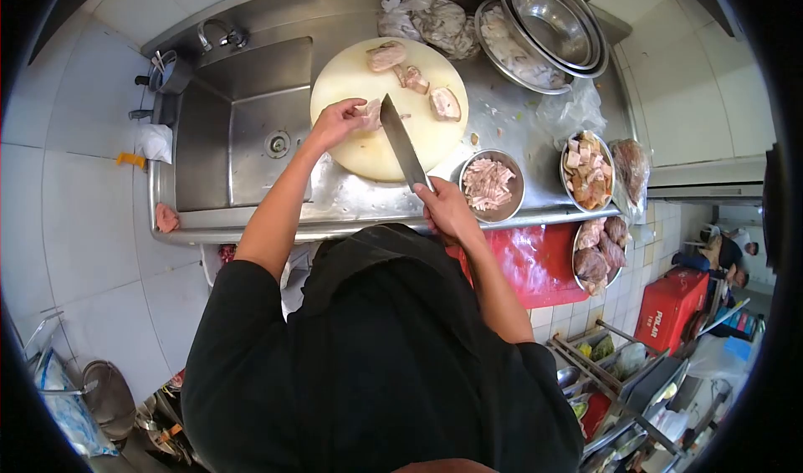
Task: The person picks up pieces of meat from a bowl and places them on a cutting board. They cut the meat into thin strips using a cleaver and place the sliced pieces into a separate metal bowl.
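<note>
Black shirt (385, 373) nearest cam, L hand (337, 122) pinched meat (371, 115) on white bd (339, 76), R hand (450, 211) gripped knife (403, 147); meat was prob. soft, slippery, best held by edge away from knife.

Legible marking: one word, "POLAR", on a red box (672, 307).
The word (656, 324) stands in white capital letters on the red side of the box, at the right of the head view, and appears turned sideways. A smaller line of white characters (651, 331) sits just beside it on the same side; these are too small to read with certainty. The blue-and-white bag (65, 406) at lower left is too blurred for any wording to be made out.
</note>
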`<state>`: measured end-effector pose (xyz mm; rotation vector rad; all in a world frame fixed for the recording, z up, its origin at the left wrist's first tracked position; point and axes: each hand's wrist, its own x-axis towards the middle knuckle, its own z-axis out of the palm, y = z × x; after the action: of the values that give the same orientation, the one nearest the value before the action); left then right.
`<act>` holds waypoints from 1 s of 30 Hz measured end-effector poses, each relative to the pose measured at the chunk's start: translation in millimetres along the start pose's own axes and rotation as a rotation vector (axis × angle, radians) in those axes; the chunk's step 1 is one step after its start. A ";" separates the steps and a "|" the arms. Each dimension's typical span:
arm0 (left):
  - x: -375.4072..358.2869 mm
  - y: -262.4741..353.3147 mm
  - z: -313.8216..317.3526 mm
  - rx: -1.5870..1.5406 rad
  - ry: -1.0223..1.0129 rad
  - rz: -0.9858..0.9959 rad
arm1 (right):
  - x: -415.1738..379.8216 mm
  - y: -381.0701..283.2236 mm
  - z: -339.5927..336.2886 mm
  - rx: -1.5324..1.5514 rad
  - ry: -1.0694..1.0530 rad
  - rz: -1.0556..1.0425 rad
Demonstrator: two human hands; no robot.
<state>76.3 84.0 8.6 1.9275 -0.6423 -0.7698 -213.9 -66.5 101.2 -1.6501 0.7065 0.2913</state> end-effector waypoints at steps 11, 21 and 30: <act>-31.8 18.9 14.9 0.231 0.150 0.277 | -9.6 -22.2 4.9 -0.051 0.033 0.015; -39.9 37.3 6.9 0.414 -0.010 0.454 | 0.7 -16.5 10.2 0.067 0.018 0.056; -46.0 25.1 12.3 0.325 0.059 0.429 | 4.9 -3.5 20.5 0.005 0.126 -0.042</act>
<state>33.6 98.6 37.9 1.9884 -1.1530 -0.3517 -204.0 -48.1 96.9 -1.6867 0.7656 0.1565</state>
